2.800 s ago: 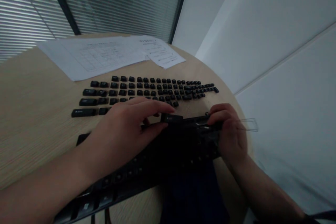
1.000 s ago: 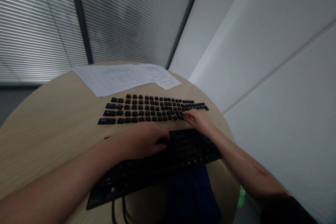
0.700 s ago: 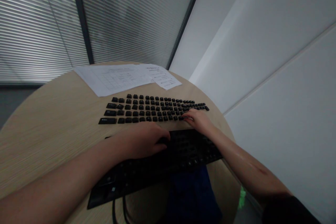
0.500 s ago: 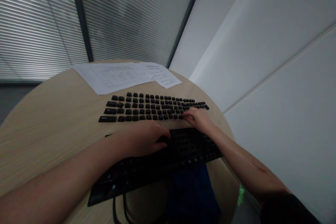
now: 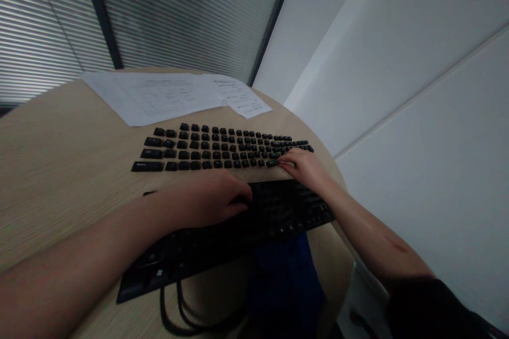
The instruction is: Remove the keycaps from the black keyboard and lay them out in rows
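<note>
A black keyboard (image 5: 222, 246) lies slantwise across the near part of the table. Beyond it, loose black keycaps (image 5: 207, 154) stand in several rows on the wood. My left hand (image 5: 222, 197) rests over the keyboard's far edge, fingers curled down; the fingertips and whatever they may hold are hidden in shadow. My right hand (image 5: 300, 165) pinches at the near right end of the keycap rows, its thumb and forefinger closed at a wide black keycap (image 5: 272, 163) at the end of the nearest row.
Printed paper sheets (image 5: 159, 96) lie on the round wooden table (image 5: 59, 169) behind the keycaps. A black cable (image 5: 181, 323) loops below the keyboard, beside dark blue cloth (image 5: 284, 280). Blinds and a white wall (image 5: 397, 116) stand beyond.
The view has shifted, so the table's contents sit slightly higher and to the left. A wide keycap now shows at my right fingertips. My left hand stays over the keyboard.
</note>
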The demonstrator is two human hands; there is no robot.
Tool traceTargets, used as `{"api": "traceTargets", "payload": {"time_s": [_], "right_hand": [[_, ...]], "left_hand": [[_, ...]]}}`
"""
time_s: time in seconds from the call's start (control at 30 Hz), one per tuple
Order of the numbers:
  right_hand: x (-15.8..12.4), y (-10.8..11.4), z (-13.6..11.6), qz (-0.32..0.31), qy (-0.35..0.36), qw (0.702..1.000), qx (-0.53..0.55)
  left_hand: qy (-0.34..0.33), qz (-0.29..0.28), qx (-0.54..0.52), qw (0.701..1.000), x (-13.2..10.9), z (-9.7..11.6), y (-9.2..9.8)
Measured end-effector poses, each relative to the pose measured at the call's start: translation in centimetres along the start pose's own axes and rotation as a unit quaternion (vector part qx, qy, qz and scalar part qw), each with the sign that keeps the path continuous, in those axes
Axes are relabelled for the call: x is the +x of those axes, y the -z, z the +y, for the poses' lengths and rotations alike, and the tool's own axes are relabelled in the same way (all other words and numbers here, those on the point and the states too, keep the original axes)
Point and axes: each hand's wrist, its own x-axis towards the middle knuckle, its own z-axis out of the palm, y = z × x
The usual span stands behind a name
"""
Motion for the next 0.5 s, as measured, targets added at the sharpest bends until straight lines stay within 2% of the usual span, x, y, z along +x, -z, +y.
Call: {"api": "traceTargets", "payload": {"time_s": [0.3, 0.5], "right_hand": [[1.5, -1.5, -0.5, -0.052, -0.026, 0.998, -0.038], [1.6, -1.7, -0.7, -0.045, -0.030, 0.998, -0.043]], "left_hand": [[-0.001, 0.006, -0.017, 1.000, -0.1, 0.1, 0.1], [0.001, 0.004, -0.013, 1.000, -0.1, 0.3, 0.2]]}}
